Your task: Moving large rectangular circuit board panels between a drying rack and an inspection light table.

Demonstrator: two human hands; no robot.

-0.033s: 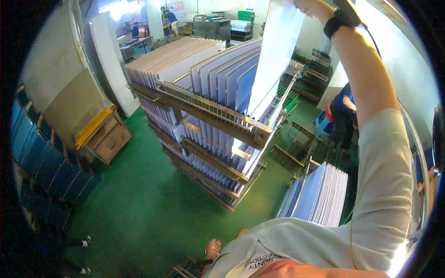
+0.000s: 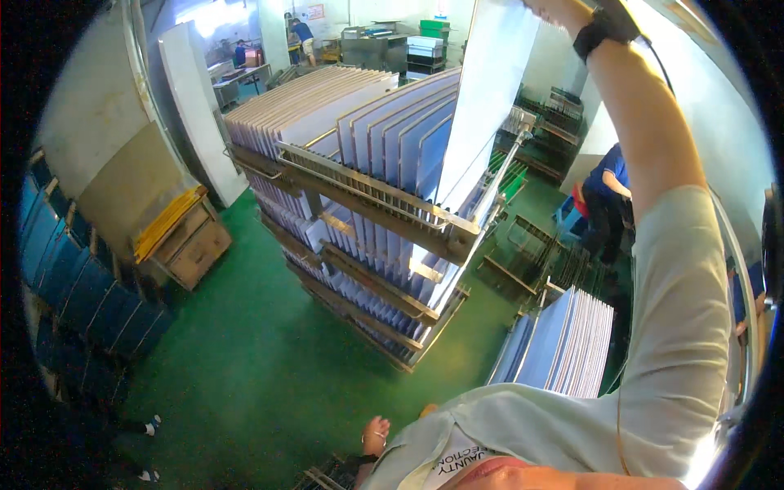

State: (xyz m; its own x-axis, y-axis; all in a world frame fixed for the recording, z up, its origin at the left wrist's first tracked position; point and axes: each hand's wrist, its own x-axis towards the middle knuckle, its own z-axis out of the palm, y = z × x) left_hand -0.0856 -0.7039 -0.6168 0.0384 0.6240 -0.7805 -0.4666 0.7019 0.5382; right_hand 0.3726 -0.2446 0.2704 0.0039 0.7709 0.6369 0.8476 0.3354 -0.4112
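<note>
My right arm is raised, and my right hand (image 2: 557, 10) grips the edge of a tall white panel (image 2: 487, 90) at the top of the picture. Part of that hand is cut off. The panel stands upright in the top tier of a metal rack (image 2: 376, 189), leaning slightly. Beside it, several white panels (image 2: 400, 135) stand on edge in the slots, with a denser row of panels (image 2: 298, 102) to their left. Down by my body hangs my left hand (image 2: 376, 433), holding nothing, its fingers slightly apart.
Low on the right stands another stack of panels (image 2: 563, 343). A brown cabinet (image 2: 196, 249) with yellow sheets is at the left, near blue panels (image 2: 90, 302). One person (image 2: 606, 192) works at the right and another (image 2: 303, 37) far back. The floor (image 2: 245, 367) is green.
My right forearm has shifted slightly, and my left hand sits a touch higher. The panel is almost unmoved.
</note>
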